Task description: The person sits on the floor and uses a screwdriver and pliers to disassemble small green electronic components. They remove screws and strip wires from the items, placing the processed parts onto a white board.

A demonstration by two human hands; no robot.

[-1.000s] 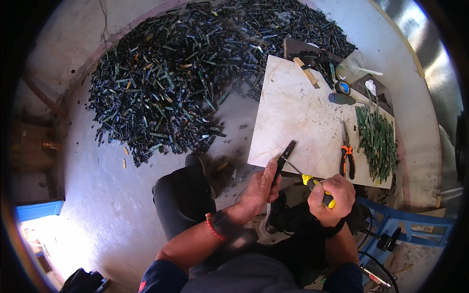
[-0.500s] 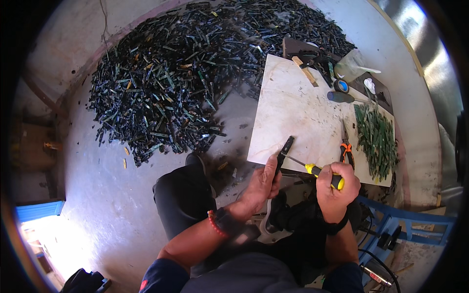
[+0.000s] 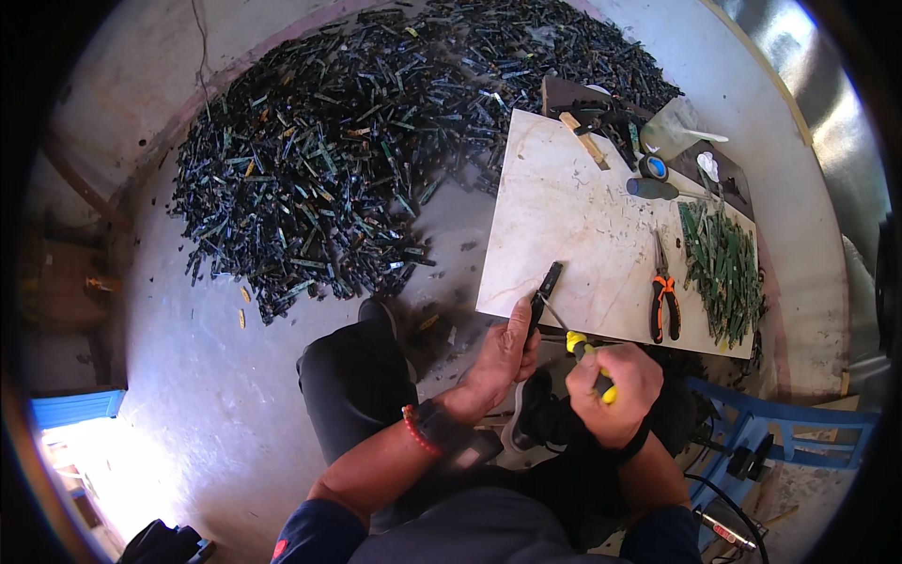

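Head view shows a grey concrete floor [image 3: 216, 404] with a very big heap of dark thin sticks [image 3: 376, 150] spread across its top part. Next to the heap lies a pale stone board [image 3: 583, 226], which works as a tabletop. On the board's right side sits a smaller pile of green strips [image 3: 723, 268], and just left of that pile lie orange-handled pliers [image 3: 663, 301]. A blue frame [image 3: 780, 423] stands at the lower right.

Close to the near edge of the board are the two hands. The left hand [image 3: 503, 352] is curled tight around one dark stick [image 3: 543, 293]. The stick's long side points up and a little right, away from the person, and its far end lies over the board's edge. The right hand [image 3: 615, 385] is wrapped in a fist around a yellow-handled screwdriver [image 3: 587, 352]. Its thin metal tip points up and left, reaching the stick just above the left hand. Both hands are near each other, and the left one is on the stick.
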